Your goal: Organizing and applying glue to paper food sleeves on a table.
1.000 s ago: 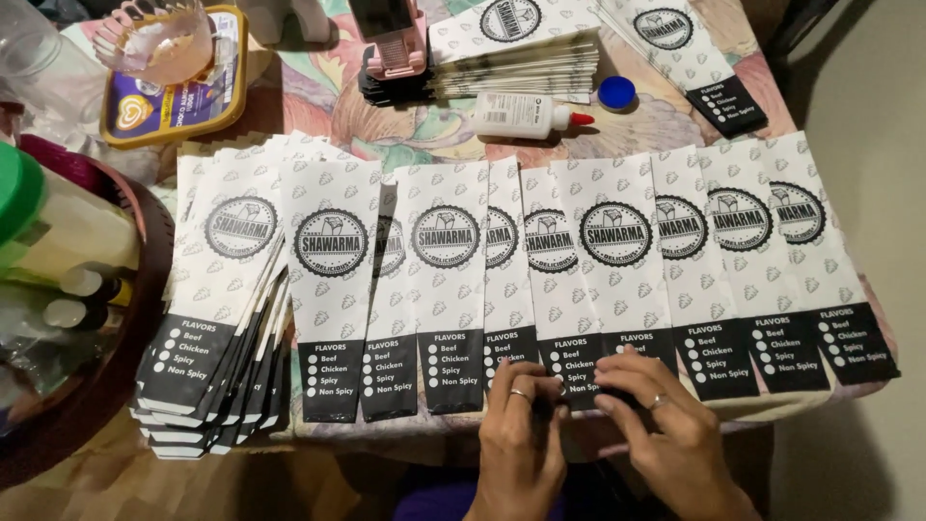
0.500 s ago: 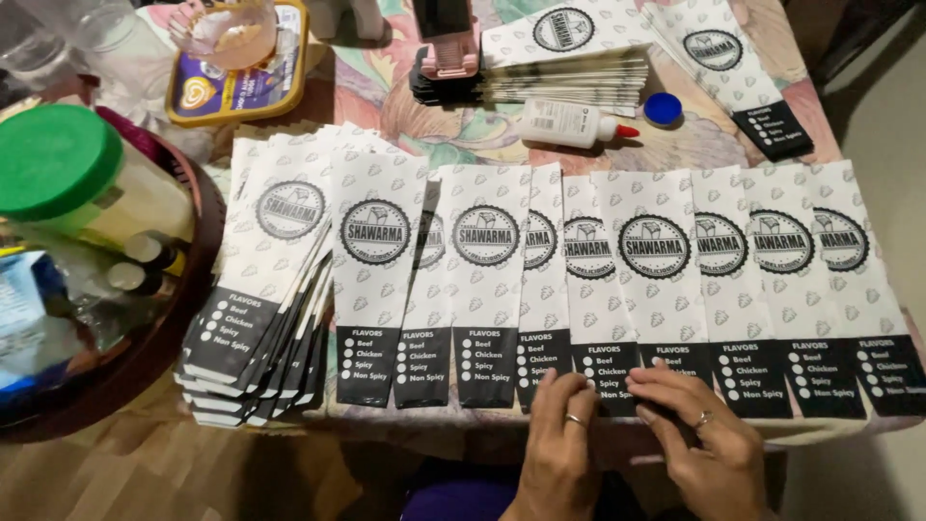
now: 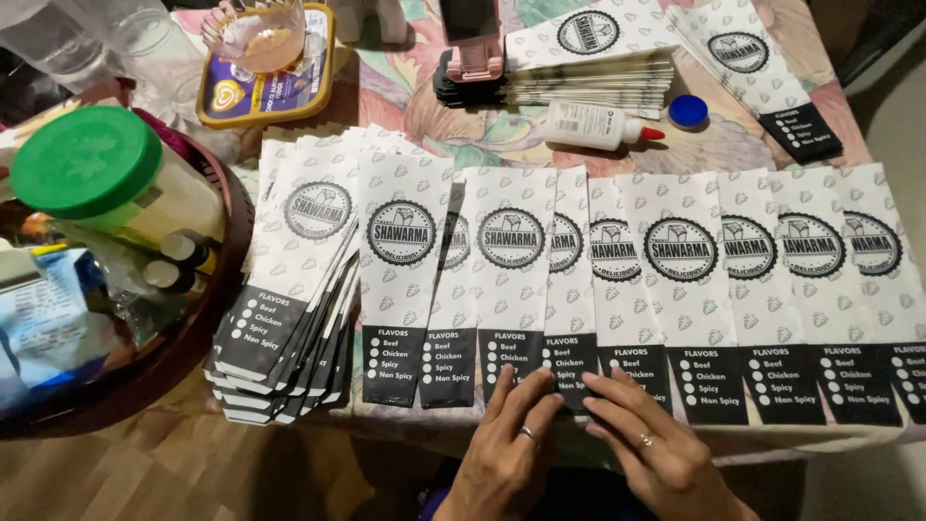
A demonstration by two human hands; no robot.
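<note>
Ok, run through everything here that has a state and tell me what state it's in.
Left hand: flat, fingers pressing a bag's black end.
Right hand: flat, on the neighbouring bag end.
Row of bags: flat, overlapping side by side.
Left pile: fanned, stacked.
Glue bottle: on its side, red tip on.
Blue cap: loose on the table.
Green-lidded jar: closed.

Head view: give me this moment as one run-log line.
left hand: flat on paper bags | right hand: fingertips on same row | glue bottle: lying behind | bag stack: left
</note>
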